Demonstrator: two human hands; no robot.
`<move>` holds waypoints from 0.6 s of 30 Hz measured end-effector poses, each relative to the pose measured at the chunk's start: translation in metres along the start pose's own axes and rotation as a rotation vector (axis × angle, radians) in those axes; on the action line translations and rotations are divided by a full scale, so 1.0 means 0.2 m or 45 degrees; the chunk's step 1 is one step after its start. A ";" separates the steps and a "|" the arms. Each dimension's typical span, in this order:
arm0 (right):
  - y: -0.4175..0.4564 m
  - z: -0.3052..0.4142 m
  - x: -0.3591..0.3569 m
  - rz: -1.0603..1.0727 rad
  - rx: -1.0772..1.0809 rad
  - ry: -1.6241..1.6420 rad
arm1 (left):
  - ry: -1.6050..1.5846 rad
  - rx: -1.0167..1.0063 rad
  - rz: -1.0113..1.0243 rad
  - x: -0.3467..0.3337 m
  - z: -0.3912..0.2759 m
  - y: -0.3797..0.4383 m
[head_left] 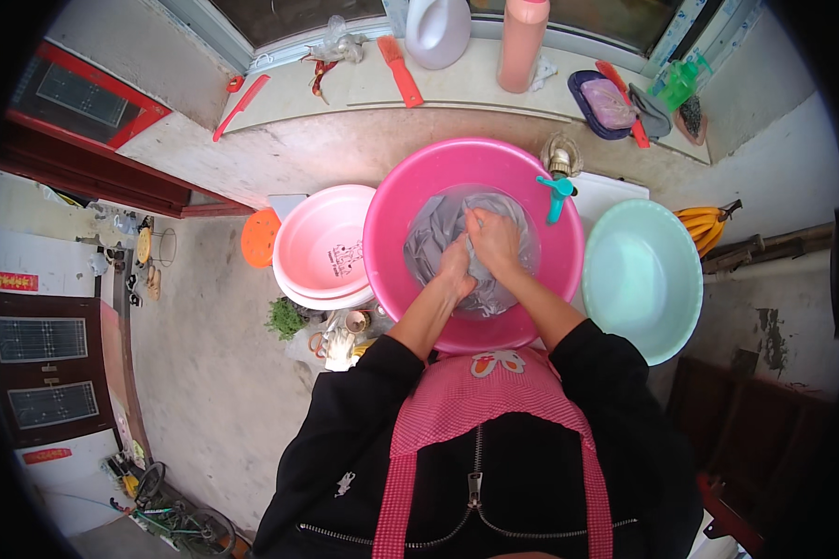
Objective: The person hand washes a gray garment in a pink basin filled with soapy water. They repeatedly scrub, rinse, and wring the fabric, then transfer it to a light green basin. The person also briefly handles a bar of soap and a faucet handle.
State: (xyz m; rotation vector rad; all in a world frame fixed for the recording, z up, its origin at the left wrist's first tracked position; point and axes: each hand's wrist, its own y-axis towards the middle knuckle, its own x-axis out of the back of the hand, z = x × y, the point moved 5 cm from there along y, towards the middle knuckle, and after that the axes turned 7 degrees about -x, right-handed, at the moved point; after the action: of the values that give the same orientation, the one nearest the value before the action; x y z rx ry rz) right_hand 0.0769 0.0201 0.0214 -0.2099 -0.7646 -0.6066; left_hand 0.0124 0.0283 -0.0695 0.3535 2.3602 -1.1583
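Observation:
A large pink plastic basin (419, 175) stands before me with water and a grey wet cloth (430, 234) in it. Both hands are in the basin, close together over the middle of the cloth. My left hand (456, 267) is closed on a fold of the cloth. Just above and to the right of it, my right hand (494, 237) grips another part of the same cloth. The undersides of the fingers are hidden. A teal-handled tap (558, 195) reaches over the basin's right rim.
Light pink basins (307, 244) sit at the left, a mint green basin (643, 279) at the right. The sill above holds a red brush (400, 73), a pink bottle (523, 49) and soap in a dish (605, 105). Scissors (316, 344) lie lower left.

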 end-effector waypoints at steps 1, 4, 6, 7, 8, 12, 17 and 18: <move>0.04 -0.05 0.00 0.001 -0.174 -0.022 | -0.047 0.005 0.060 0.01 0.01 0.00; -0.26 0.07 -0.08 0.089 0.337 -0.078 | -0.681 0.116 1.189 0.17 0.10 0.21; -0.16 -0.01 -0.05 0.013 0.155 0.029 | -0.425 0.116 0.545 0.10 0.11 0.14; -0.04 -0.01 0.04 -0.002 -0.084 0.052 | -0.094 0.174 -0.055 0.02 0.04 -0.06; -0.04 0.00 0.06 0.015 -0.140 0.050 | -0.059 0.162 -0.037 0.01 0.06 -0.07; -0.25 0.04 -0.12 0.206 0.287 0.022 | -0.619 -0.055 0.841 0.22 0.22 0.20; 0.16 -0.28 0.05 -0.078 -0.055 -0.137 | 0.126 0.220 0.115 -0.06 -0.03 -0.20; 0.21 -0.31 0.10 0.017 -0.155 -0.130 | -0.008 0.194 0.194 -0.08 -0.13 -0.17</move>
State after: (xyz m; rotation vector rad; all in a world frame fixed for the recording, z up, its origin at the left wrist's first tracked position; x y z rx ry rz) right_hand 0.1488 0.0215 -0.0062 -0.3596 -0.8245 -0.6341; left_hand 0.0029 0.0290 -0.0250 0.5707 2.2026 -1.2662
